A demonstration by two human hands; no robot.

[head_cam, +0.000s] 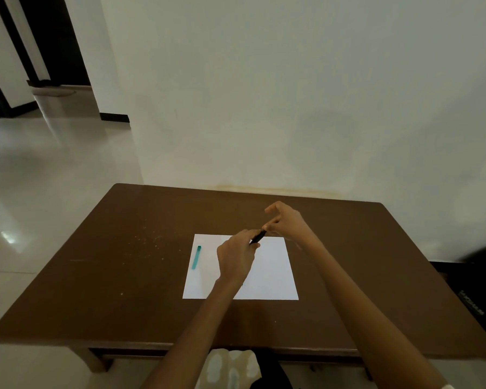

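Over one white sheet (275, 276) on the brown surface (123, 276), the left hand (236, 259) curls around one dark pen (258, 237) angled toward 2 o'clock. The right hand (285, 223) pinches its far end; a straight, steady pull along the barrel looks best. One teal stick (196, 257) lies at 9 o'clock.

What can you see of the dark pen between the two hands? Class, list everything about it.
The dark pen is a slim, black, plastic-looking stick with only its middle showing. It slants over the top edge of the white paper, seemingly lifted off it, with its lower end toward the person. The left hand grips its near end with curled fingers. The right hand pinches its far end. Any cap, tip or markings cannot be made out.
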